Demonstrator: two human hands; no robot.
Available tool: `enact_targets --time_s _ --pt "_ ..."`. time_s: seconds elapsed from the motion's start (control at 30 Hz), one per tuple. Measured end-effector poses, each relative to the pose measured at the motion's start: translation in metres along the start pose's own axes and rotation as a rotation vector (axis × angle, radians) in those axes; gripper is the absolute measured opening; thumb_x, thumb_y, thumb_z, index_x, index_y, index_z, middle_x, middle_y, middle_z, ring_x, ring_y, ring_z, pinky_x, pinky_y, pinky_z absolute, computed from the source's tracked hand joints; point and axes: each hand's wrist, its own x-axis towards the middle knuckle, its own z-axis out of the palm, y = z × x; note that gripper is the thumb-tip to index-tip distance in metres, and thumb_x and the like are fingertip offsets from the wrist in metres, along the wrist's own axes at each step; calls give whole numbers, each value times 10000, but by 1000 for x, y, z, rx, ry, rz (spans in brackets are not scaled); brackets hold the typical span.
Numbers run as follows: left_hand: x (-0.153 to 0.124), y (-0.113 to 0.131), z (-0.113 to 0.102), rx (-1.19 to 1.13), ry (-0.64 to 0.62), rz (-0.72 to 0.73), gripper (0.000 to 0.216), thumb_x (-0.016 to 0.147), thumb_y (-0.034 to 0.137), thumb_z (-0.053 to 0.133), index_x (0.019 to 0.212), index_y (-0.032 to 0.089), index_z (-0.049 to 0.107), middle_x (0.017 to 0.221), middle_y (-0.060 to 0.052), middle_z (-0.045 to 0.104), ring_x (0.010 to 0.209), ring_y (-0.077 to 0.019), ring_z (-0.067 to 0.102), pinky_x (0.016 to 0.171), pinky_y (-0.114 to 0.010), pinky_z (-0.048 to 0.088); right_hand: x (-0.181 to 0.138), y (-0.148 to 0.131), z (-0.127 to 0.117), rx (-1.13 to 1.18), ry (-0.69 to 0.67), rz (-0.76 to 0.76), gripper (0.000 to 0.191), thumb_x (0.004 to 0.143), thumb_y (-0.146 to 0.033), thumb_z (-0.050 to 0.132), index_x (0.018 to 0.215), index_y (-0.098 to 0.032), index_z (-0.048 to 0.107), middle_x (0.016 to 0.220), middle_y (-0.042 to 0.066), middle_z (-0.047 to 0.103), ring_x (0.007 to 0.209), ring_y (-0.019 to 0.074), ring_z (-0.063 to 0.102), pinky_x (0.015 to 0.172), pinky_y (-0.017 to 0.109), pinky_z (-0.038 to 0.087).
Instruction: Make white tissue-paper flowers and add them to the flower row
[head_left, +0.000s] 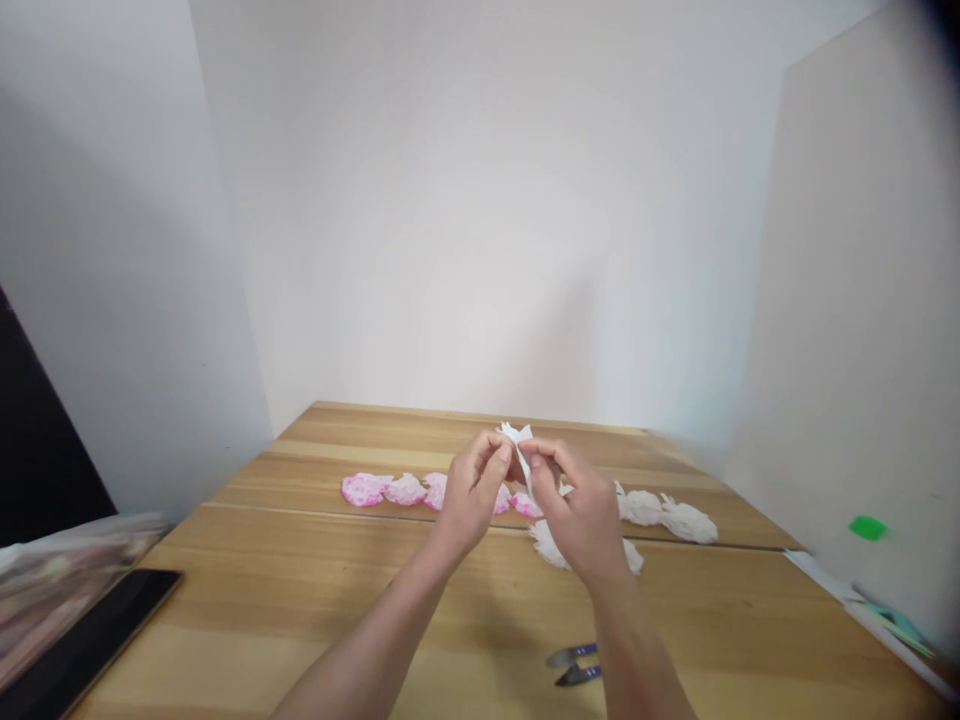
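Observation:
My left hand (474, 488) and my right hand (576, 505) meet above the middle of the wooden table (300, 600). Both pinch a small folded piece of white paper (517, 440) between thumb and fingers, its top sticking up above the fingertips. Behind the hands lies a row of pink-tinted paper flowers (390, 489). Plain white paper flowers (667, 512) lie to the right, one partly hidden under my right hand.
Small scissors with purple handles (576, 665) lie near the front edge beside my right forearm. A black flat device (90, 640) and a clear plastic bag (52, 580) sit at the left. A beige panel with a green sticker (868, 527) stands at the right.

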Motion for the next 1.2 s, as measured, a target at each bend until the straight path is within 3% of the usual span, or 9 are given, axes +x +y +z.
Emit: enact_targets --time_s 0.17,0.43,0.9,1.2 --pt "0 -10 0 -24 16 -47 104 852 265 543 826 168 513 706 22 570 628 -86 535 602 -184 420 0 -2 0 23 -26 52 202 875 -339 522 937 -229 680 836 23 709 739 173 645 681 265 487" --pt "-1 -8 0 40 34 -44 94 847 250 558 830 158 550 752 -3 636 679 -97 586 614 -178 435 -1 1 -1 39 -14 97 200 874 -342 534 885 -214 688 828 20 722 739 170 667 700 259 493" --pt "0 -5 1 101 105 -35 112 825 247 581 821 138 604 688 -10 653 622 -95 590 591 -182 446 -2 3 0 37 -1 26 194 889 -295 539 968 -241 708 901 7 734 801 163 676 730 251 498" --pt "-2 -2 2 188 132 -13 67 807 192 556 781 141 590 652 7 620 596 -86 554 595 -186 423 -3 2 1 -16 -5 20 176 886 -301 540 907 -232 701 851 2 732 739 155 668 704 246 488"
